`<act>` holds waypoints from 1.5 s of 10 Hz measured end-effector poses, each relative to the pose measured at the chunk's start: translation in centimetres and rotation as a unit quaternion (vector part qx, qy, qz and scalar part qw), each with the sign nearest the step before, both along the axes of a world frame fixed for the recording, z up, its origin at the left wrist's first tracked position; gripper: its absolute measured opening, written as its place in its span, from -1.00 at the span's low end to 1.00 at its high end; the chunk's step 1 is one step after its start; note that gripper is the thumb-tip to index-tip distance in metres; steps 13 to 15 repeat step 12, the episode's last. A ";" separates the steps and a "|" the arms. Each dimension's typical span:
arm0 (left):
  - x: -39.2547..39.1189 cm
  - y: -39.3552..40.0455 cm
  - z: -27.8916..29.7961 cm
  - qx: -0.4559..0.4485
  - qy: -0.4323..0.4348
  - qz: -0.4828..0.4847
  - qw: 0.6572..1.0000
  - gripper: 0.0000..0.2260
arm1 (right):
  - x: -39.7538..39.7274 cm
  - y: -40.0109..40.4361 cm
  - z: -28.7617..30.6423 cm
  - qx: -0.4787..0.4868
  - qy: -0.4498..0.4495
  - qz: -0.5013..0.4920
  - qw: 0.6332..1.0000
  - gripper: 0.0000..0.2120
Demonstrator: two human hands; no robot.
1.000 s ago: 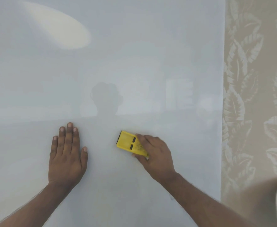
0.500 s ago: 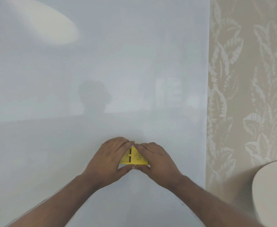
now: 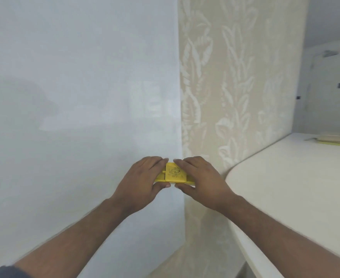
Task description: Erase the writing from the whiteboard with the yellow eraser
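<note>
Eraser (image 3: pixel 174 174): pinched between left hand (image 3: pixel 143 183) and right hand (image 3: pixel 202 182), at whiteboard (image 3: pixel 80 97) edge. No writing visible. Risk: slipping onto wallpaper (image 3: pixel 235 87)

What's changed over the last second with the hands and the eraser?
The left hand came off the whiteboard and took hold of the eraser, which the right hand was already holding; both now grip it. The view has swung right, so the hands and eraser now sit at the board's right edge by the wallpaper, with a white table now in view. The board shows no writing, as before.
</note>
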State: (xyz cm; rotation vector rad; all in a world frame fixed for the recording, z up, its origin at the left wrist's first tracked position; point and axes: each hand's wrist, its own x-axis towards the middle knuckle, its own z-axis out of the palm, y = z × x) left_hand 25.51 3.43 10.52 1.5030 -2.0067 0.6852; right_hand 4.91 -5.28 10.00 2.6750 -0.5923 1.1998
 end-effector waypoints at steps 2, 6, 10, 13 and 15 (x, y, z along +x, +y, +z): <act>-8.2 -4.3 -2.0 0.078 0.027 -0.111 0.990 -0.45 | -9.2 0.9 -2.4 0.035 -0.003 -0.123 0.992 -0.45; -19.9 -7.9 -10.8 0.287 0.013 -0.252 0.924 -0.45 | -19.7 6.4 -12.1 0.196 -0.005 -0.315 0.929 -0.46; -23.2 -9.5 -15.1 0.415 0.010 -0.275 0.867 -0.45 | -22.0 7.6 -15.3 0.299 0.019 -0.374 0.878 -0.60; -22.5 -9.4 -14.8 0.414 0.009 -0.277 0.867 -0.34 | -22.0 7.2 -14.4 0.310 0.052 -0.389 0.866 -0.56; -22.5 -9.4 -14.8 0.414 0.009 -0.277 0.867 -0.34 | -22.0 7.2 -14.4 0.310 0.052 -0.389 0.866 -0.56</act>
